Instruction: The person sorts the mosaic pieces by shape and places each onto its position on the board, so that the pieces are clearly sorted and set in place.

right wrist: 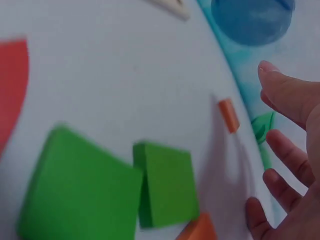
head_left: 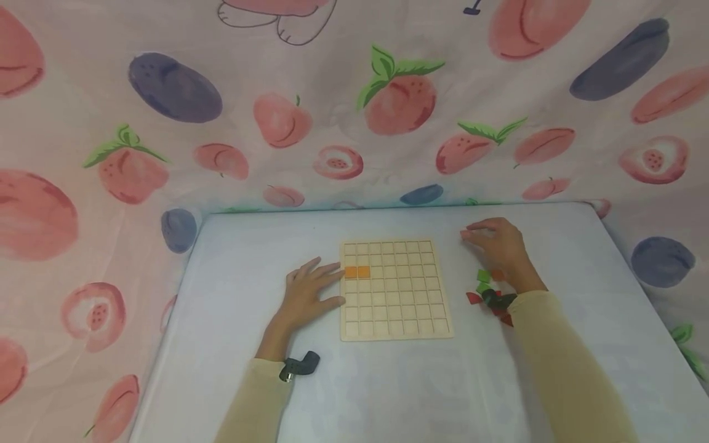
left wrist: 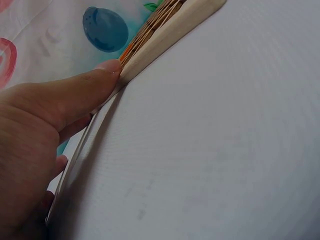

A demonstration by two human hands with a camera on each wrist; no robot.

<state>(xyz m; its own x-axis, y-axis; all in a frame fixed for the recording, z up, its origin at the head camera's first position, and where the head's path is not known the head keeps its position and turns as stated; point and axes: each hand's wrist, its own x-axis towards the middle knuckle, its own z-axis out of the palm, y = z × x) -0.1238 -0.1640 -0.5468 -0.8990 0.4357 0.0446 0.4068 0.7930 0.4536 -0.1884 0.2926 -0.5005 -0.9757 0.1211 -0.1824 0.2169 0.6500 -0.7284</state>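
Someone's left hand [head_left: 307, 295] is open, its fingers spread, with its tips at the left edge of a square wooden grid board [head_left: 396, 295]; the left wrist view shows the thumb against the rim. The board lies flat near the middle of a white table [head_left: 410, 391], and two orange square tiles [head_left: 357, 272] sit side by side in its third row from the far edge, in the two leftmost cells. To the right of the board, the right hand [head_left: 501, 243] is raised above the table, fingers loosely curved and apart. Just beside its fingertips is a small orange piece [right wrist: 229, 116], which the right wrist view shows separate from the hand. Nearer the right forearm are scattered green pieces [head_left: 484, 275] and red pieces [head_left: 473, 298], partly hidden by a black wrist device [head_left: 498, 299]. Behind hangs a fruit-patterned cloth [head_left: 332, 129].
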